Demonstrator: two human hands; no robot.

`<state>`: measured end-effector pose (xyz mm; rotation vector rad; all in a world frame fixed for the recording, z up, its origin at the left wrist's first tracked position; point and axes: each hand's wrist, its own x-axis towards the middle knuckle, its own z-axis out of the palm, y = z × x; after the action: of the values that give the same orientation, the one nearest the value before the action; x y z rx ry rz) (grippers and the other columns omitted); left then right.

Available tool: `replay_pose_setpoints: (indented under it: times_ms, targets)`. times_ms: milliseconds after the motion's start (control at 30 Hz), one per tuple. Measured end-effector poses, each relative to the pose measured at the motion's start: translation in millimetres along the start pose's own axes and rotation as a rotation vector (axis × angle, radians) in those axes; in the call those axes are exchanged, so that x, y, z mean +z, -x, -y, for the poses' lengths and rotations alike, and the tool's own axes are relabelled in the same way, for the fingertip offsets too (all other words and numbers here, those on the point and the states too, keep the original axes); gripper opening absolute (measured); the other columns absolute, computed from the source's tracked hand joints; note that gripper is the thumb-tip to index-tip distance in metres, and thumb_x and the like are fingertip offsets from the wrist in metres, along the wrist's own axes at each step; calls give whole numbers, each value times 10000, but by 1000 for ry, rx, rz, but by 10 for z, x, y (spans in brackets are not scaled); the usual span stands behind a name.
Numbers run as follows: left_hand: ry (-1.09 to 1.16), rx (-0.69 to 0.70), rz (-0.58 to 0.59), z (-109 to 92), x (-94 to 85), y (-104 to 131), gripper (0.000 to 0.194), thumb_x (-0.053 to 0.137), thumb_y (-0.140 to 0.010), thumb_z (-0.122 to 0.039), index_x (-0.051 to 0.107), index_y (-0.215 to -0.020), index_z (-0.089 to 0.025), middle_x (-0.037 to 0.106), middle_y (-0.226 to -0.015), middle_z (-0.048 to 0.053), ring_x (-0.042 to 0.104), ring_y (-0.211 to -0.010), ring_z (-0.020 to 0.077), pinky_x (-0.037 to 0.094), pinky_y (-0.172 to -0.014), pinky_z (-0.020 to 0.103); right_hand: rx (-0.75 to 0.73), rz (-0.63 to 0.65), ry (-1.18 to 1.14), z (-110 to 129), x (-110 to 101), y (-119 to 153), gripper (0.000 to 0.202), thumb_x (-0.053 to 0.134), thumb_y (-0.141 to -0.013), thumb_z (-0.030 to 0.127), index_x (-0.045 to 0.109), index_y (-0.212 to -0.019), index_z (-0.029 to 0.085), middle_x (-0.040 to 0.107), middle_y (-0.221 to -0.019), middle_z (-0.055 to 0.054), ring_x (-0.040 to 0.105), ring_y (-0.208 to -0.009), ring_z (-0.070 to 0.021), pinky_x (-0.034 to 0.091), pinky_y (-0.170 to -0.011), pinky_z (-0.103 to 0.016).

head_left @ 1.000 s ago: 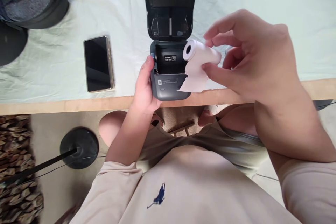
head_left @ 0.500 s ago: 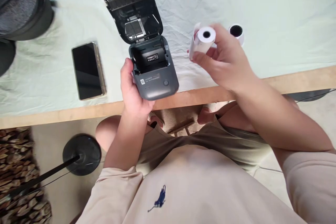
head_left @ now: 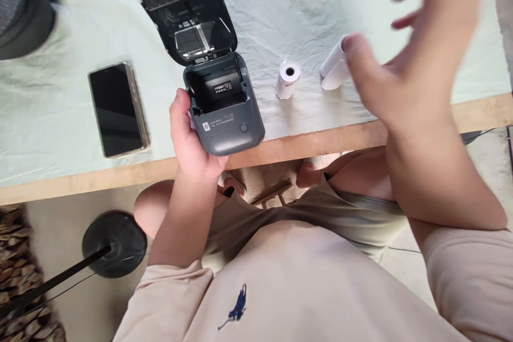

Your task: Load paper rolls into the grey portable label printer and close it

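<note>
My left hand (head_left: 194, 141) is wrapped round the lower left side of a dark grey portable label printer (head_left: 232, 136), which it holds above the table's front edge. The printer's lid (head_left: 192, 16) is flipped up, and its paper bay (head_left: 218, 88) shows a printed label but no roll. Right of it, a white paper roll (head_left: 285, 85) stands on end, its dark core facing up. A second white roll (head_left: 333, 70) leans or lies farther right, partly behind my right thumb; I cannot tell whether they touch. My right hand (head_left: 412, 59) is raised, blurred, with fingers spread and nothing in them.
A phone (head_left: 118, 109) lies screen up on the pale tablecloth (head_left: 280, 0) at the left. A dark rounded container (head_left: 26, 16) stands at the far left. The wooden table edge (head_left: 304, 141) runs across in front of me. Below is a round black stand base (head_left: 114, 243).
My right hand has let go of the paper roll, which now stands on the cloth, and has moved right and up, opening. The other roll has tipped over. My left hand still holds the printer.
</note>
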<state>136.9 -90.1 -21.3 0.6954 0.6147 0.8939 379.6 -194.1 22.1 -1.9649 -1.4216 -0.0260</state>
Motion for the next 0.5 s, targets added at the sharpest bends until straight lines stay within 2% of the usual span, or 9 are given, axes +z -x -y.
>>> replay_pose_setpoints:
  times_ms: [67, 133, 233, 300, 400, 467, 500]
  targets:
    - [-4, 7, -11, 11, 2, -6, 373, 596, -1091, -562, 838, -1046, -282, 883, -1114, 16, 195, -1803, 276, 260, -1485, 442, 164, 109, 48, -136, 136, -46, 481, 810, -909, 274, 678, -1370, 230, 592, -1450, -184, 637, -1347, -396, 570, -1126, -538]
    - [0, 17, -18, 25, 9, -12, 394, 594, -1092, -573, 839, -1060, -265, 881, -1111, 24, 212, -1798, 296, 313, -1466, 466, 258, 179, 64, -240, 290, -83, 463, 809, -900, 222, 688, -1345, 262, 563, -1418, -176, 681, -1198, -337, 595, -1067, -521]
    - [16, 17, -7, 39, 19, -14, 388, 603, -1095, -542, 851, -1071, -244, 873, -1076, 28, 217, -1795, 311, 354, -1445, 457, 300, 194, 82, -306, 417, -121, 489, 767, -860, 101, 707, -1313, 274, 599, -1290, -126, 642, -868, -214, 597, -955, -466]
    - [11, 21, 0, 39, 20, -11, 406, 586, -1102, -538, 858, -1074, -238, 872, -1073, 32, 245, -1786, 316, 377, -1429, 439, 275, 145, 47, -317, 435, -138, 543, 752, -772, 40, 699, -1265, 262, 630, -1135, -71, 569, -765, -175, 567, -918, -440]
    - [-22, 22, -5, 23, 16, -11, 465, 532, -1112, -563, 861, -1080, -237, 880, -1123, 42, 327, -1756, 325, 432, -1391, 429, 172, -36, -264, -341, 429, -165, 682, 705, -577, 83, 595, -1219, 284, 605, -952, 2, 537, -748, -183, 509, -763, -382]
    - [-51, -17, -15, 6, 17, -17, 487, 476, -1122, -551, 854, -1077, -248, 881, -1164, 44, 388, -1729, 321, 480, -1355, 431, 261, -96, -589, -379, 416, -197, 699, 650, -525, 164, 511, -1192, 320, 626, -987, -1, 573, -754, -205, 457, -619, -356]
    - [-61, -45, -22, -2, 18, -23, 488, 452, -1127, -536, 847, -1076, -255, 880, -1178, 48, 416, -1716, 315, 502, -1336, 434, 350, -65, -726, -407, 405, -219, 665, 634, -540, 202, 495, -1178, 332, 657, -1076, -24, 631, -811, -231, 457, -583, -356]
